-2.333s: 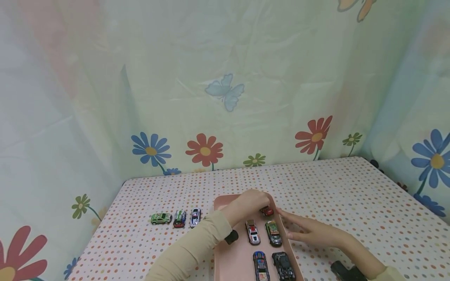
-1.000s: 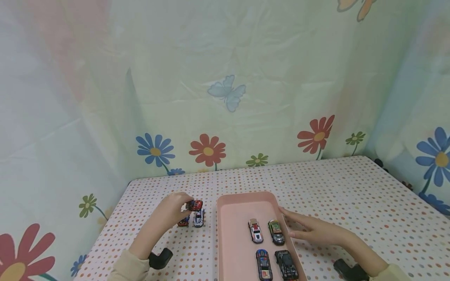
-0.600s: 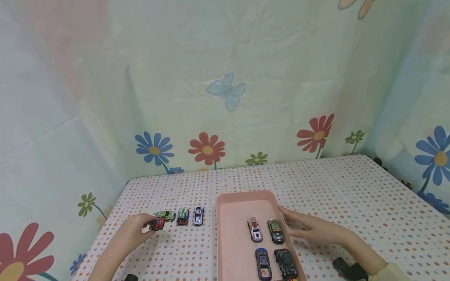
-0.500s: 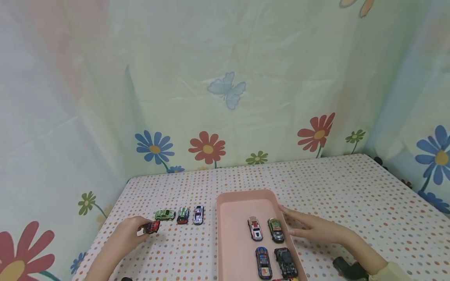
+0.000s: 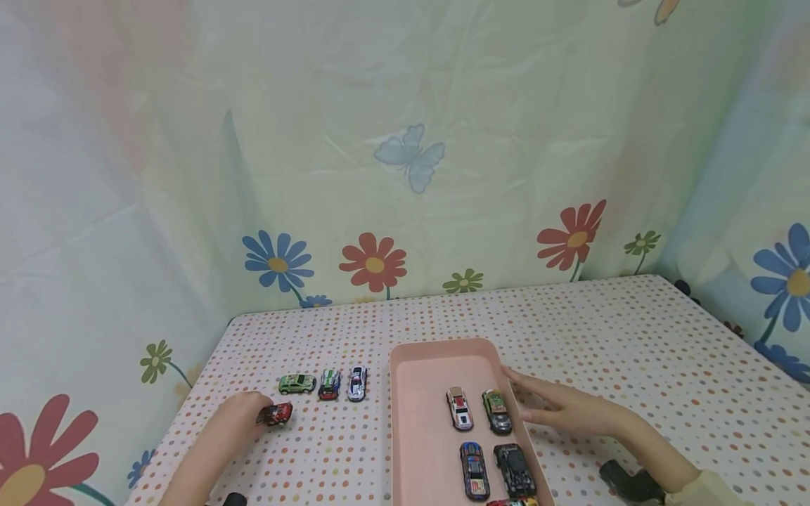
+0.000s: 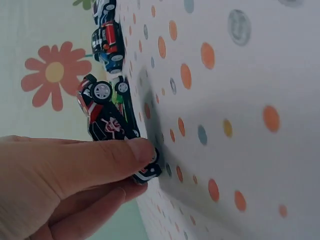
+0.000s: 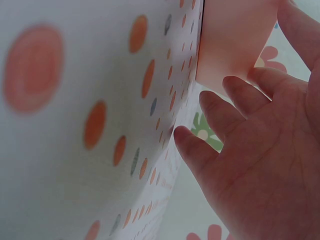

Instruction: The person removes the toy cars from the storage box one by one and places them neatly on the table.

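My left hand (image 5: 229, 425) pinches a red-and-black toy car (image 5: 277, 414) between thumb and fingers at the table's left side. In the left wrist view that toy car (image 6: 107, 117) is tilted, its end by the thumb close to the tabletop. Just beyond it stand a green toy car (image 5: 297, 384), a green-and-white one (image 5: 329, 385) and a white one (image 5: 357, 384), side by side. My right hand (image 5: 579, 411) lies with straight fingers against the right wall of the pink tray (image 5: 420, 422); the right wrist view shows its palm and fingers (image 7: 220, 117).
Inside the tray are a white-and-red car (image 5: 459, 409), a green-and-black car (image 5: 496, 412), a blue car (image 5: 474, 471), a black car (image 5: 515, 469) and a partly cut-off red one (image 5: 514, 502). A dotted cloth (image 5: 569, 330) covers the table, with a flowered curtain (image 5: 493, 176) behind.
The left hand took the red-and-black car out of the tray's far right corner, carried it left past the three cars and lowered it near the table. The right hand stayed at the tray wall.
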Action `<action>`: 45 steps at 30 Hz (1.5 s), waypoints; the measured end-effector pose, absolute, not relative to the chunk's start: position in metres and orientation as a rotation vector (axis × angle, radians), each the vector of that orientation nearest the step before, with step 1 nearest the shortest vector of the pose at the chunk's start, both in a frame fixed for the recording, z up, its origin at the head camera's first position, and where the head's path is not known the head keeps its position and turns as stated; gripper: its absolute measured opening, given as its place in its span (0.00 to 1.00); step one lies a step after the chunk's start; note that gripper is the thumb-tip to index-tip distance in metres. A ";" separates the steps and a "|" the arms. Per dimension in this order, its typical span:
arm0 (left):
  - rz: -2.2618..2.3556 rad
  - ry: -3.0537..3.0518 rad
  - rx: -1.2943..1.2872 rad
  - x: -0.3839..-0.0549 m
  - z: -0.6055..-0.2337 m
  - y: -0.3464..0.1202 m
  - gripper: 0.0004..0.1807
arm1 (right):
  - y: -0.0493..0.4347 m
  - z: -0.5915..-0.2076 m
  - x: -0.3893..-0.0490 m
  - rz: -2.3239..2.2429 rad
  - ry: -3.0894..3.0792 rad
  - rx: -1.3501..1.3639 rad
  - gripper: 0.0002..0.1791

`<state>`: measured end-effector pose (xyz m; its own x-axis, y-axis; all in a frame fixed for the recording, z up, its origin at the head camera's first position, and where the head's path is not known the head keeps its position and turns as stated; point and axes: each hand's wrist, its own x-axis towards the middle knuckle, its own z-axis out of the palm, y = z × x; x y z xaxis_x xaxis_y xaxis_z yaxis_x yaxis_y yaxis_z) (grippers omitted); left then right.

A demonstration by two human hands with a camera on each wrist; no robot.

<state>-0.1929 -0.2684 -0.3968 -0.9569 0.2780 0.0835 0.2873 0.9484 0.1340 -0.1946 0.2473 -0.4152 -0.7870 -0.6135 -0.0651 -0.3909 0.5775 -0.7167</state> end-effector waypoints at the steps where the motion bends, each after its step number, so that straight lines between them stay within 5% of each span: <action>1: -0.203 -3.044 -0.445 -0.193 -0.397 -0.267 0.13 | 0.247 -0.415 -0.195 -1.030 2.503 -0.821 0.40; 17: -0.213 -3.095 -0.428 -0.197 -0.395 -0.260 0.16 | 0.247 -0.415 -0.196 -1.061 2.478 -0.823 0.40; 45: -1.402 -2.822 -0.214 -0.199 -0.435 -0.313 0.21 | 0.246 -0.413 -0.195 -1.057 2.468 -0.818 0.40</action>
